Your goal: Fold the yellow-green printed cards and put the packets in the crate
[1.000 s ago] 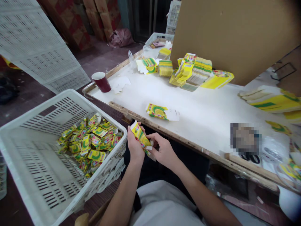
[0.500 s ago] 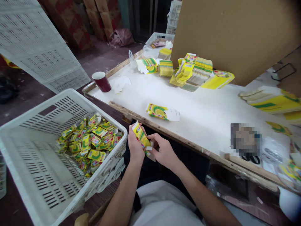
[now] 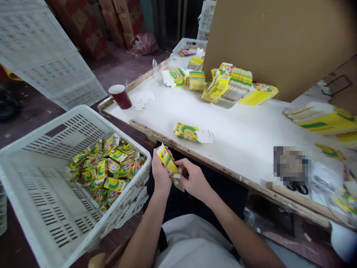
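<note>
Tilted in front of my lap is a small yellow and green carton [image 3: 167, 160] with white flaps at its ends. My left hand [image 3: 161, 174] is wrapped round its body. At the lower end, my right hand [image 3: 192, 178] pinches the carton by its flaps; the exact grip of the fingertips is partly hidden. Just beyond, on the white table [image 3: 240, 137], lies a flat carton blank [image 3: 187, 131] with a white flap stretched to the right. To my left stands a white plastic crate [image 3: 55, 208] with many small yellow and green cartons [image 3: 102, 171] heaped at its near-right side.
A dark red mug [image 3: 121, 97] stands at the table's left corner beside white paper scraps [image 3: 143, 99]. Stacked carton blanks [image 3: 234, 83] lean before a large cardboard sheet [image 3: 262, 44]. Scissors [image 3: 298, 189] and a clear plastic bag [image 3: 326, 178] lie at the right.
</note>
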The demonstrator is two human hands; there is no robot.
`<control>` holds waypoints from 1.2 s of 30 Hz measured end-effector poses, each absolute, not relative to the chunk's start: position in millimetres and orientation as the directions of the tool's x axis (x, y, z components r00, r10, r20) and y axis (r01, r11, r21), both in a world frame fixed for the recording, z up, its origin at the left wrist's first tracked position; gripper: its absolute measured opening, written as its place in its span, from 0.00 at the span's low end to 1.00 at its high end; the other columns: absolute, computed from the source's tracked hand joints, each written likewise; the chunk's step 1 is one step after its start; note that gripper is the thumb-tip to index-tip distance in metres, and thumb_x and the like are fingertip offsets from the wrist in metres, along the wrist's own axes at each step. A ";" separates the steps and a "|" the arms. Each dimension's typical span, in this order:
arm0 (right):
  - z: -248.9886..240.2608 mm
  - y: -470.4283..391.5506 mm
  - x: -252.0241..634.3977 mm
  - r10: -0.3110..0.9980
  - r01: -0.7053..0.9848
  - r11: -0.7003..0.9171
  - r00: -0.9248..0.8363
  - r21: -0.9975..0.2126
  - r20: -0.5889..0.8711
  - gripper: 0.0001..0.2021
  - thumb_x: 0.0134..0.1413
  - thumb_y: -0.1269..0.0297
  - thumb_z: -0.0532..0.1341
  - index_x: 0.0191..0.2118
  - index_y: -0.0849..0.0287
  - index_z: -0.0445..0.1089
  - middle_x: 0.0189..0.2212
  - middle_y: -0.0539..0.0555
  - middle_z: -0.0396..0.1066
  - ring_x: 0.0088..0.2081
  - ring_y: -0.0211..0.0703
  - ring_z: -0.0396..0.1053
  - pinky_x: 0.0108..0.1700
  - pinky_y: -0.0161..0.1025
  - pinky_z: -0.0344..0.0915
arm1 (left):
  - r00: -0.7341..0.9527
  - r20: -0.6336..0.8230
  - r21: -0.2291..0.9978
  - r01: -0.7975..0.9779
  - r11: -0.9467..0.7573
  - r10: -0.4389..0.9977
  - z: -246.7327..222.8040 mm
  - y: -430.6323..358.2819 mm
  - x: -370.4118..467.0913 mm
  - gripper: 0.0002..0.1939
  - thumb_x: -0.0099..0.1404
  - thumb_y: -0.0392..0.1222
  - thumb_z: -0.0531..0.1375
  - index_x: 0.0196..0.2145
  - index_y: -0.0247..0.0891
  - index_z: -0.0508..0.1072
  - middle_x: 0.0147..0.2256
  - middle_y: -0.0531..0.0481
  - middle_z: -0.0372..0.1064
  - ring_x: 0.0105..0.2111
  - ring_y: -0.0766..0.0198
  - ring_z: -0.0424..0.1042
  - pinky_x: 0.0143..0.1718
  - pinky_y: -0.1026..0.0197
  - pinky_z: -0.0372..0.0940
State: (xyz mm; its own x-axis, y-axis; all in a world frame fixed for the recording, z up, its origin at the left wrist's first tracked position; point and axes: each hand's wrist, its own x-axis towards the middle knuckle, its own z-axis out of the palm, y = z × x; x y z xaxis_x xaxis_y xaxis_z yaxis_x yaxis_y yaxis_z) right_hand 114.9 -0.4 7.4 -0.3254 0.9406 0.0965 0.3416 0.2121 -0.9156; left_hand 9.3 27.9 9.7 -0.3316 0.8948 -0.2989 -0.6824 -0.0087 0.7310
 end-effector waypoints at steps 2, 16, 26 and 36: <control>6.3 -0.5 115.1 0.942 0.345 0.208 -0.324 -0.915 0.092 0.14 0.47 0.72 0.60 0.42 0.57 0.64 0.27 0.48 0.65 0.28 0.35 0.62 0.32 0.33 0.61 | -0.324 -0.290 0.730 -0.684 -0.012 0.901 9.4 27.7 9.4 0.18 0.58 0.55 0.53 0.31 0.35 0.69 0.22 0.54 0.64 0.20 0.71 0.64 0.23 0.69 0.60; 5.3 -1.2 115.5 0.944 0.337 0.202 -0.317 -0.920 0.091 0.13 0.46 0.72 0.60 0.41 0.57 0.64 0.27 0.47 0.64 0.27 0.34 0.61 0.31 0.33 0.61 | -0.332 -0.282 0.757 -0.654 -0.004 0.900 7.3 27.2 8.8 0.16 0.56 0.53 0.54 0.30 0.37 0.67 0.22 0.55 0.63 0.21 0.71 0.63 0.22 0.69 0.59; 8.2 -3.4 114.8 0.936 0.307 0.194 -0.343 -0.932 0.082 0.09 0.49 0.70 0.59 0.39 0.57 0.65 0.28 0.48 0.66 0.28 0.35 0.62 0.32 0.33 0.62 | -0.345 -0.196 0.766 -0.638 -0.077 0.918 7.8 24.5 6.7 0.15 0.58 0.53 0.53 0.28 0.38 0.65 0.21 0.56 0.60 0.18 0.73 0.60 0.19 0.70 0.55; 13.4 -12.7 116.8 0.953 0.322 0.232 -0.264 -0.918 0.149 0.14 0.47 0.70 0.60 0.42 0.57 0.64 0.28 0.48 0.65 0.27 0.35 0.62 0.30 0.32 0.61 | -0.178 -0.095 0.644 -0.761 -0.076 0.979 15.4 20.7 6.5 0.25 0.59 0.62 0.48 0.30 0.37 0.69 0.24 0.49 0.65 0.23 0.65 0.66 0.25 0.63 0.63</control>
State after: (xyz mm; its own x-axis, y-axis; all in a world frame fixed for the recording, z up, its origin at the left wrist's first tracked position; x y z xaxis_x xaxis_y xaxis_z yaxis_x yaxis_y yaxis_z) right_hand 116.8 -12.7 13.4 -0.2641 0.9530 0.1486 0.3223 0.2324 -0.9177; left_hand 6.5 20.7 15.4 -0.1779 0.9795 -0.0949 -0.7614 -0.0759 0.6439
